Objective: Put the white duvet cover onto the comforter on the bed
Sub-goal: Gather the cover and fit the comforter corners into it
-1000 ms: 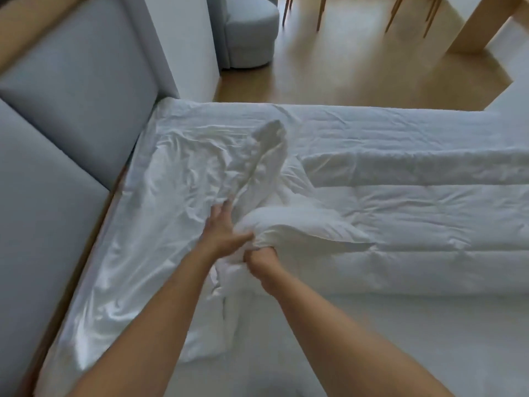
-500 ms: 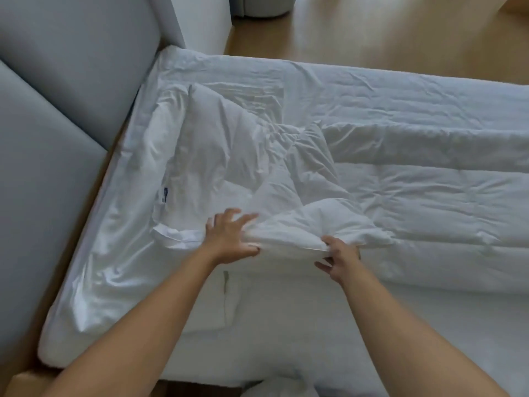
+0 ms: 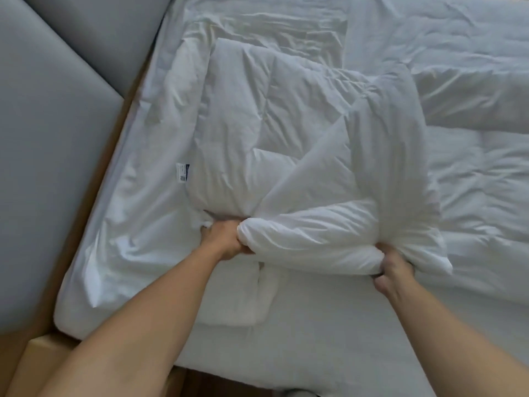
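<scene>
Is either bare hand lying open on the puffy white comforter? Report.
No: left hand and right hand each clutch a bunched edge of the comforter.

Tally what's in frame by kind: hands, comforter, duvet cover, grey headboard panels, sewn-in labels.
hands: 2 (left hand, right hand, both gripping the comforter)
comforter: 1
duvet cover: 1
grey headboard panels: 2 (second at)
label: 1
Total: 7
</scene>
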`<state>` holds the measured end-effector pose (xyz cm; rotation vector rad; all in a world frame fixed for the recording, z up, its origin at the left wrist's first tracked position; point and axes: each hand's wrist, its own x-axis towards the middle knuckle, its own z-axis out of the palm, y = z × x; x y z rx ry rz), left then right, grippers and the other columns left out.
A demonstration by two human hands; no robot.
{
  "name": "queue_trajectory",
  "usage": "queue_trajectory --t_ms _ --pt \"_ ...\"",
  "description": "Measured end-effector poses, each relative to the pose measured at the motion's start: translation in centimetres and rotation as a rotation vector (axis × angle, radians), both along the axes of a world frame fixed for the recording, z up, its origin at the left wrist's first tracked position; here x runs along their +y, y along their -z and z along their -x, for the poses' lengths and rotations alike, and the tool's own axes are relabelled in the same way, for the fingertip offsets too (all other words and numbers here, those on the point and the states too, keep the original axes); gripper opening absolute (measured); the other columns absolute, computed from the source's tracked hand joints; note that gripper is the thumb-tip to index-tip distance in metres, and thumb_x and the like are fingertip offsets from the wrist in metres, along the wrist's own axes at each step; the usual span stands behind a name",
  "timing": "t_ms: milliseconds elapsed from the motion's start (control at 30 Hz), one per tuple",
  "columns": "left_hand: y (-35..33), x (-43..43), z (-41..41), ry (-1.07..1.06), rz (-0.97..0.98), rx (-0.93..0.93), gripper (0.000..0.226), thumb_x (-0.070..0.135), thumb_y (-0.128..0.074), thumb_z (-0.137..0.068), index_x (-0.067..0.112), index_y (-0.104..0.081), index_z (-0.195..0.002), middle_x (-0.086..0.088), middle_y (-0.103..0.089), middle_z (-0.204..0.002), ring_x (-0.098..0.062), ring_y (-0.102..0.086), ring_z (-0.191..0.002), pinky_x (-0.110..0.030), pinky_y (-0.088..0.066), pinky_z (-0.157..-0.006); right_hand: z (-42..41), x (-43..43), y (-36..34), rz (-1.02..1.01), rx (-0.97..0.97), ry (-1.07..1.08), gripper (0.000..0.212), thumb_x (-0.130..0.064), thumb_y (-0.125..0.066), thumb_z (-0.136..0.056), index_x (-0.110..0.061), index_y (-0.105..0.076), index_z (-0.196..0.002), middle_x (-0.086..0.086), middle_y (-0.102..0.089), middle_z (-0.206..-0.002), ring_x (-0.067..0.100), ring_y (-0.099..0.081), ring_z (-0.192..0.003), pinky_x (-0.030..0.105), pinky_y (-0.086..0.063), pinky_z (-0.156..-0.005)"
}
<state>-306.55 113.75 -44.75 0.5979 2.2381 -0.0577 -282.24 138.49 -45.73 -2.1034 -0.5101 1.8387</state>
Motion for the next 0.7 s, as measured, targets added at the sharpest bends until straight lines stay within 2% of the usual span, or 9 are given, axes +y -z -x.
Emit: queue_trajectory --t_ms 67,167,233,367,433,500,567,633,700 --pt "0.1 -1.5 -0.3 -0.029 -0.092 0.054 0.055 0.070 -0.070 -0.069 0.042 -0.068 -0.116 -0.001 -0.074 -0.115 -0.030 -0.067 -0.106 -0.036 -0.050 -0.083 0.4 -0.1 -0.7 -0.103 -0.092 0.016 0.047 0.004 -0.065 -0.084 -0.010 -0.061 -0.129 0.010 -0.070 -0.124 0.027 -0.071 -0.093 0.046 -0.059 -0.085" --pt "-1.7 -4.5 1.0 -0.040 -0.198 0.189 0.034 0.056 -0.072 -0.078 0.033 -0.075 -0.103 -0.008 -0.076 -0.104 -0.036 -0.069 -0.096 -0.033 -0.046 -0.071 2.1 -0.8 -3.1 -0.163 -0.080 -0.039 0.034 0.002 -0.060 -0.087 -0.025 -0.064 -0.107 0.000 -0.072 -0.106 0.017 -0.069 -0.079 0.045 -0.059 -0.082" --pt "-3.5 -6.2 2.0 -0.014 -0.203 0.300 0.028 0.046 -0.070 -0.082 0.027 -0.077 -0.100 -0.013 -0.075 -0.099 -0.039 -0.069 -0.091 -0.035 -0.048 -0.070 3.7 -2.1 -5.3 -0.195 -0.029 -0.084 0.031 0.005 -0.060 -0.084 -0.025 -0.063 -0.092 -0.002 -0.071 -0.093 0.015 -0.069 -0.072 0.045 -0.057 -0.079" --pt "-6.7 -9.6 5.0 -0.133 -0.169 0.427 0.032 0.042 -0.075 -0.078 0.020 -0.077 -0.101 -0.020 -0.075 -0.095 -0.043 -0.070 -0.089 -0.044 -0.056 -0.073 8.2 -6.1 -7.8 -0.299 0.073 -0.222 0.026 0.008 -0.066 -0.080 -0.016 -0.063 -0.088 0.016 -0.072 -0.107 0.028 -0.072 -0.088 0.046 -0.057 -0.079" --pt "-8.1 -11.5 6.4 -0.179 0.014 0.393 0.047 0.051 -0.077 -0.075 0.021 -0.075 -0.110 -0.018 -0.074 -0.104 -0.041 -0.068 -0.098 -0.046 -0.056 -0.080 9.6 -9.6 -7.7 -0.261 0.130 -0.345 0.026 -0.004 -0.072 -0.074 -0.012 -0.067 -0.098 0.018 -0.072 -0.111 0.030 -0.071 -0.097 0.046 -0.057 -0.082" --pt "-8.9 -12.3 6.6 -0.113 0.271 0.262 0.069 0.058 -0.079 -0.069 0.022 -0.063 -0.126 -0.012 -0.067 -0.122 -0.038 -0.059 -0.117 -0.051 -0.049 -0.097 9.6 -13.1 -6.9 -0.131 0.130 -0.554 0.050 -0.024 -0.073 -0.072 -0.015 -0.065 -0.121 0.009 -0.071 -0.117 0.026 -0.070 -0.104 0.049 -0.059 -0.090" --pt "-9.7 -11.4 5.5 -0.002 0.436 0.127 0.102 0.067 -0.082 -0.058 0.017 -0.046 -0.140 -0.008 -0.050 -0.142 -0.038 -0.042 -0.135 -0.055 -0.037 -0.109 8.4 -15.0 -5.9 -0.030 0.108 -0.748 0.056 -0.038 -0.069 -0.087 -0.021 -0.055 -0.139 0.000 -0.064 -0.131 0.023 -0.062 -0.118 0.047 -0.054 -0.100" --pt "-10.9 -8.2 4.0 -0.011 0.320 -0.034 0.141 0.085 -0.078 -0.042 0.016 -0.028 -0.154 -0.010 -0.026 -0.160 -0.036 -0.026 -0.148 -0.054 -0.026 -0.119 6.5 -15.0 -4.9 -0.031 0.028 -0.905 0.056 -0.048 -0.056 -0.099 -0.025 -0.046 -0.149 0.000 -0.053 -0.147 0.026 -0.053 -0.132 0.043 -0.046 -0.110" --pt "-11.6 -3.1 2.1 -0.153 0.019 -0.103 0.157 0.097 -0.068 -0.032 0.029 -0.010 -0.161 -0.008 -0.007 -0.168 -0.031 -0.010 -0.154 -0.051 -0.016 -0.124 4.4 -14.9 -4.6 -0.120 -0.135 -1.104 0.053 -0.052 -0.042 -0.104 -0.024 -0.046 -0.149 0.005 -0.050 -0.151 0.031 -0.049 -0.135 0.036 -0.043 -0.109"
